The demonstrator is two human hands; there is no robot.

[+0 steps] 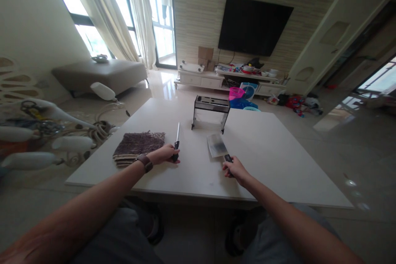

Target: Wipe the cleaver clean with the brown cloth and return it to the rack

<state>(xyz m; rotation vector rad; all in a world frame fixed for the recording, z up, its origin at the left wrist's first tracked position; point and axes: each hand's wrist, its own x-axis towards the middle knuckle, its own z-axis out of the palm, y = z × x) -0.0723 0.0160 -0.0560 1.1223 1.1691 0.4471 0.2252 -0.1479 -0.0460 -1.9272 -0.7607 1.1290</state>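
Note:
My left hand [169,154] is closed around the black handle of a sharpening steel [177,133], whose thin metal rod points away from me. In my right hand [235,169] is a cleaver [217,145], gripped by its dark handle, with the broad blade angled up and to the left. The two tools are apart from each other. Beyond them a black-framed knife block [212,103] with slots in its top and see-through sides stands on the white table [262,144]. Left of my left hand lies a folded brown towel [136,145].
Lamp parts with white shades [72,143] and tangled cables crowd the floor at the left. Past the table are a pink basket [236,93], a low white cabinet [201,79] and a wall-mounted television [255,25]. A grey bench [102,74] stands by the window.

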